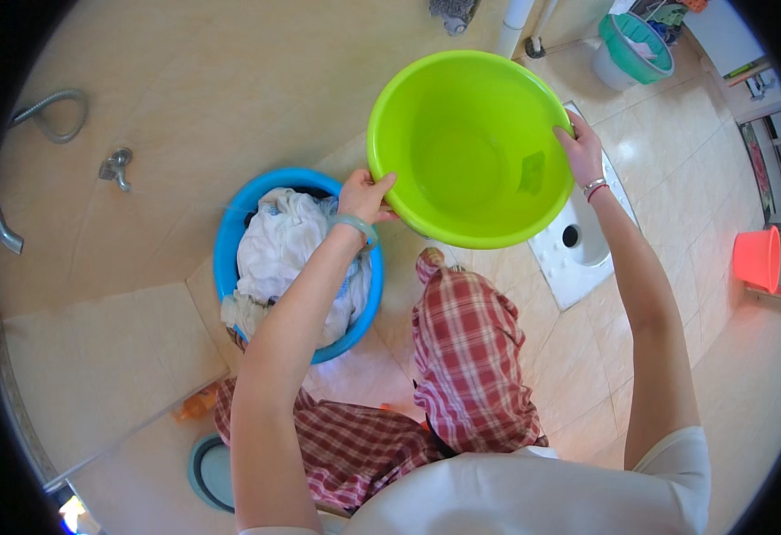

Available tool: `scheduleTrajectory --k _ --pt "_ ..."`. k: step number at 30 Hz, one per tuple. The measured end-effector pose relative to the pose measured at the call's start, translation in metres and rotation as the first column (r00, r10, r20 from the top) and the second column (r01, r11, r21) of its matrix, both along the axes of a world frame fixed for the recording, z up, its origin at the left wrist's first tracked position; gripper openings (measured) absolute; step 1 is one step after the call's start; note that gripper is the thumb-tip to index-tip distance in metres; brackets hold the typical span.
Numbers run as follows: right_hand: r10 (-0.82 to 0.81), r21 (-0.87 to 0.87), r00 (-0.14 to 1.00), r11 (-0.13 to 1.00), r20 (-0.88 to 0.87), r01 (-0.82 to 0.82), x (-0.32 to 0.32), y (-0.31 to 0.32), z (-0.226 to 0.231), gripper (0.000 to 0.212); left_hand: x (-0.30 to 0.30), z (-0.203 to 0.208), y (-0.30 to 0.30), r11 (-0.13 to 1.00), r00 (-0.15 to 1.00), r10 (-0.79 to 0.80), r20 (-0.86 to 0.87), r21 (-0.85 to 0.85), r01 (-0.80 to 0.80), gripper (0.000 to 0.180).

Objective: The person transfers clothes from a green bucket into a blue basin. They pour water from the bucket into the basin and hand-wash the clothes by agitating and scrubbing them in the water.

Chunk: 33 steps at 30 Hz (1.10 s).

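Observation:
A large lime-green plastic basin (466,169) is held up in front of me, tilted so that its inside shows; I see nothing in it but a dark patch on the inner wall. My left hand (368,196), with a pale bangle on its wrist, grips the rim at the lower left, thumb over the edge. On the opposite side my right hand (581,152) grasps the rim at the right. Left of the green basin, a blue tub (226,241) on the floor holds a heap of white laundry (283,236), partly hidden by my left forearm.
A white squat toilet (578,245) is set in the tiled floor at right. Beyond it stands a bin with a green liner (627,58); a coral bucket (756,259) is far right. A wall tap (117,168) and shower hose (60,116) are left. A grey-green basin (210,473) sits lower left.

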State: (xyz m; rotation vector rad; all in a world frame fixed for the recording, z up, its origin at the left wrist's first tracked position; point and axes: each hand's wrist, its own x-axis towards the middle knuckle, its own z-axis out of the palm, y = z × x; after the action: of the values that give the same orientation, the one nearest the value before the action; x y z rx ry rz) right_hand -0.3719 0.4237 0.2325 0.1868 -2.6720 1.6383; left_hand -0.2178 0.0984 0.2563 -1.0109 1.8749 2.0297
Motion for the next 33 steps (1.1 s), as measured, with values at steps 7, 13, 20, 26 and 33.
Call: scheduleTrajectory --k 7,13,20,26,33 --pt "0.327 -0.196 0.942 0.931 0.079 -0.307 0.002 -0.091 0.039 0.037 0.069 -0.086 -0.028 0.97 0.971 0.216 0.104 0.094 -0.226 0.039" --pt "0.542 0.094 0.839 0.838 -0.044 -0.537 0.057 -0.192 0.083 0.044 0.119 -0.136 -0.049 0.951 0.94 0.289 0.181 0.064 -0.304 0.048" --pt "0.715 0.4 0.692 0.607 0.103 -0.686 0.133 -0.286 0.138 0.046 0.15 -0.168 -0.044 0.849 0.893 0.346 0.286 0.308 -0.428 0.044" --pt "0.695 0.36 0.663 0.565 0.278 -0.743 0.168 -0.349 0.146 0.046 0.15 -0.203 -0.043 0.778 0.9 0.378 0.219 0.452 -0.437 0.042" --pt "0.668 0.222 0.557 0.522 0.493 -0.823 0.214 -0.405 0.144 0.046 0.145 -0.25 -0.038 0.914 0.921 0.387 -0.04 0.144 -0.378 0.034"
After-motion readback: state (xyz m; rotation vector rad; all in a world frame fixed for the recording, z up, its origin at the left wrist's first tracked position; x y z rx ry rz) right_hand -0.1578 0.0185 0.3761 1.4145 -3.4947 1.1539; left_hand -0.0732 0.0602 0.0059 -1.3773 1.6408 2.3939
